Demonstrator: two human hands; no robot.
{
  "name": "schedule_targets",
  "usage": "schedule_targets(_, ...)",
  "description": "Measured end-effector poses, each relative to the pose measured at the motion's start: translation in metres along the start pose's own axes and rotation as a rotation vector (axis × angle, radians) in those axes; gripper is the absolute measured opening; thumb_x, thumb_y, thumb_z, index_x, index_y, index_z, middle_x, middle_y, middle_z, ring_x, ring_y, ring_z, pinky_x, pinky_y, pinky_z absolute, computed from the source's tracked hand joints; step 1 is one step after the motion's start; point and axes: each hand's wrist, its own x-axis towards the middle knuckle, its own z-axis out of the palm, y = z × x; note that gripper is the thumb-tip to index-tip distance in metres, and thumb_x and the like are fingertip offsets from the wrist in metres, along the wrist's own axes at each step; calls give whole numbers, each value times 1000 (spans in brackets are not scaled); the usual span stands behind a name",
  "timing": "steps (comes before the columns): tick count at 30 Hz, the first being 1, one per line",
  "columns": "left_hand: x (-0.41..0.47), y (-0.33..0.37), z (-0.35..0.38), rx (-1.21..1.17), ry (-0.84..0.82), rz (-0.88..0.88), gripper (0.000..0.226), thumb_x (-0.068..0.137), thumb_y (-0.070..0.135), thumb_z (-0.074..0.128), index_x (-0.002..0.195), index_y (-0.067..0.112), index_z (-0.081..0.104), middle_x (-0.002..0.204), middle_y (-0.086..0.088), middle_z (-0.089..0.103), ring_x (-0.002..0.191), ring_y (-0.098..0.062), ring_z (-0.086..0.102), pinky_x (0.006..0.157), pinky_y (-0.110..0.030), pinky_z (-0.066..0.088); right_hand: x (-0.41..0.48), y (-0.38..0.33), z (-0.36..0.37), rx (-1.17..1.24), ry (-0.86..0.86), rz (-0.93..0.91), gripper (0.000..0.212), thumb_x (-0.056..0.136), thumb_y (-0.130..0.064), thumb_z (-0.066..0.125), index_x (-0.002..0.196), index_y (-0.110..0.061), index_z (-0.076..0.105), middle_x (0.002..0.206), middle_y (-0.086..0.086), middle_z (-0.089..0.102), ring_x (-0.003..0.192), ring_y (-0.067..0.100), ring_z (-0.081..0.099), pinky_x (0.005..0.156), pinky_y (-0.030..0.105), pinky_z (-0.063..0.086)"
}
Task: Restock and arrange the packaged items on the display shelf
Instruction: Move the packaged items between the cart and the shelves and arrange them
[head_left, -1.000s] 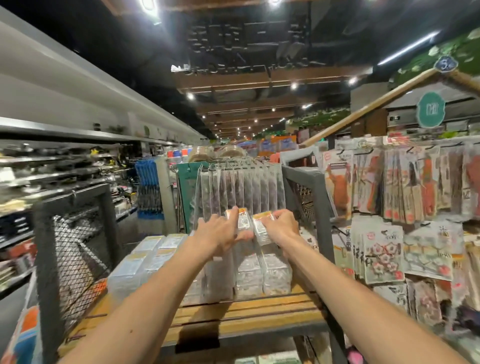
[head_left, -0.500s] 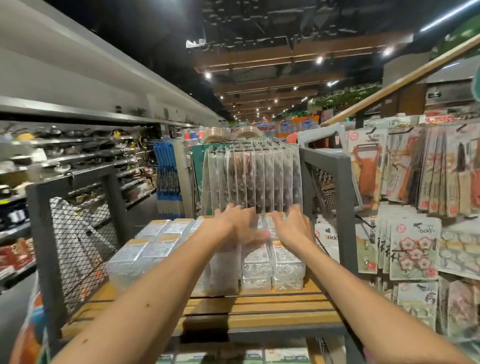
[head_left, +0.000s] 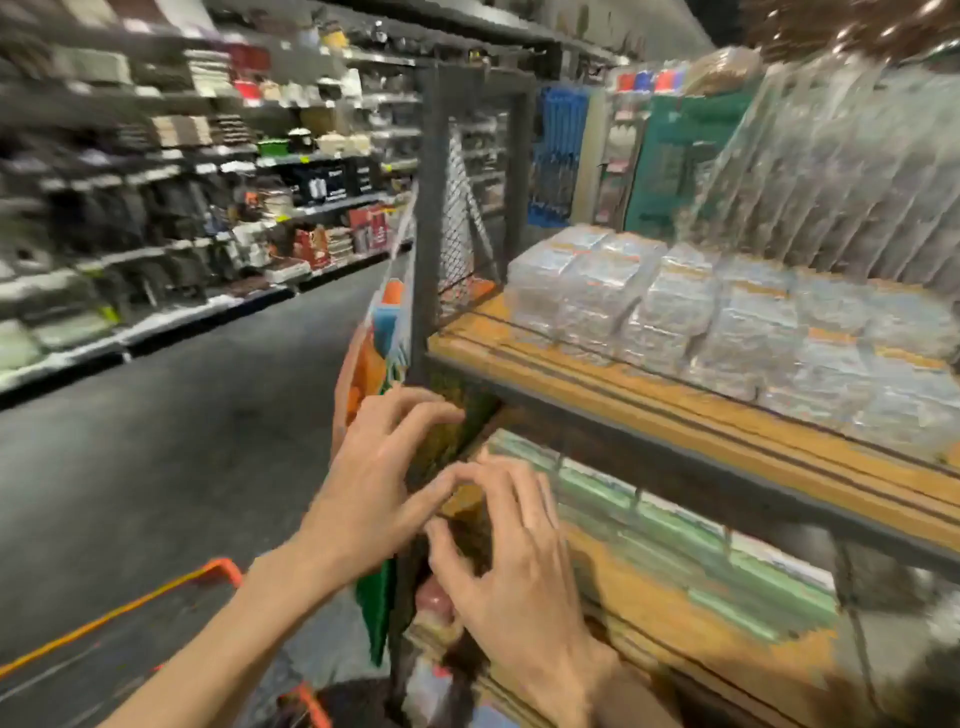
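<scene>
Head view, heavy motion blur. Shop aisle with a grey floor (head_left: 182, 415). Long wall shelving (head_left: 156, 182) full of mixed goods runs along the left side. An orange bar (head_left: 156, 597), its kind unclear, shows low left.

The display shelf (head_left: 675, 410) fills the right: wooden slat boards in a dark metal frame, with a mesh side panel (head_left: 462, 208) at the left end. Coloured flat packs (head_left: 387, 322) hang outside the front-left corner post.

On the upper board, stacked clear packs (head_left: 675, 306) with pale and orange labels sit in tight rows from the left end to the right edge, back from the front edge. Tall clear packs (head_left: 831, 171) stand upright in a row behind them at the back. On the lower board, green-labelled packs (head_left: 649, 514) lie flat in a row, print unreadable.

Both hands are at the front-left corner, under the upper board. The left hand (head_left: 374, 488) has its fingers spread and extended toward the corner post, holding nothing visible. The right hand (head_left: 519, 582) is just beside it at the left end of the lower board, fingers bent, its forefinger near the left forefinger. Cannot tell whether it pinches anything.
</scene>
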Motion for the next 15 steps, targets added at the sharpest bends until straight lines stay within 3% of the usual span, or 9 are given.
schedule_targets(3,-110,-61,-10,50,-104,-308,41,84,46,56,120,25,56,123,2,50,117,-14,45,101,-26,34,-36,-21,90,70,-268,-8,32,84,-36,56,115,-26,49,109,-5,51,104,18,50,91,30,42)
schedule_targets(6,-241,-117,-31,71,-161,-728,44,80,48,56,119,29,54,121,4,52,116,-15,45,98,-23,32,-75,-64,185,114,-556,-54,31,80,-36,56,109,-28,47,105,-4,55,99,20,54,89,29,40)
schedule_targets(9,-335,-145,-48,7,-176,-1093,45,79,27,68,122,20,57,122,-1,53,117,-20,47,103,-28,32,-111,-97,253,122,-776,-63,28,78,-39,51,102,-25,54,100,-2,58,94,20,54,82,27,43)
schedule_targets(12,-446,-172,-71,-84,-195,-1458,47,81,18,64,126,17,52,127,-4,50,123,-22,46,103,-29,34,-154,-146,335,65,-1029,-93,32,77,-42,46,102,-25,57,96,-2,61,86,20,61,75,30,53)
schedule_targets(15,-523,-188,-75,-187,-266,-1727,56,85,10,61,136,23,42,138,-3,44,124,-25,50,99,-37,42,-186,-174,390,59,-1310,-95,34,91,-36,46,122,-23,48,117,-2,54,107,22,50,93,34,45)
